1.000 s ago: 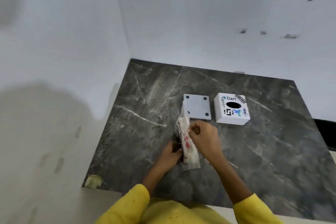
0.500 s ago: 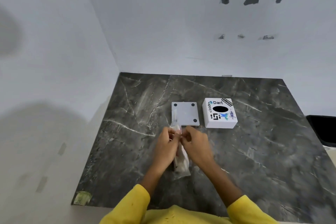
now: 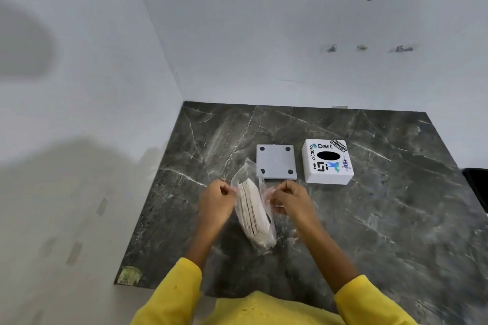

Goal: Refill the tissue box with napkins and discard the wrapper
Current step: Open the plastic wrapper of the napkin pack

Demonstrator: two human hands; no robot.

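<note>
Right now my left hand (image 3: 217,202) and my right hand (image 3: 291,199) each pinch one side of the thin, crinkled clear plastic wrapper (image 3: 266,192), fingers curled shut on the film and drawing its mouth apart above the dark grey marble counter with pale veins (image 3: 396,219). Inside sits the stack of white paper napkins (image 3: 252,212), soft-edged and layered, its many thin folds showing as fine lines along the exposed top. The pack stands on edge between my two hands, its long axis running from the open end, which points away from me toward the wall, down to the closed end nearest my body; it leans slightly to the right at the near end. Just beyond the wrapper's mouth lies the flat square grey plastic base plate with four dark round feet at its corners (image 3: 276,161), smooth and matte. Beside that, to the right, stands the white square tissue box with a black oval slot and printed stickers on top (image 3: 327,162), apart from the plate. My yellow sleeves (image 3: 174,290) fill the lower edge of view.
</note>
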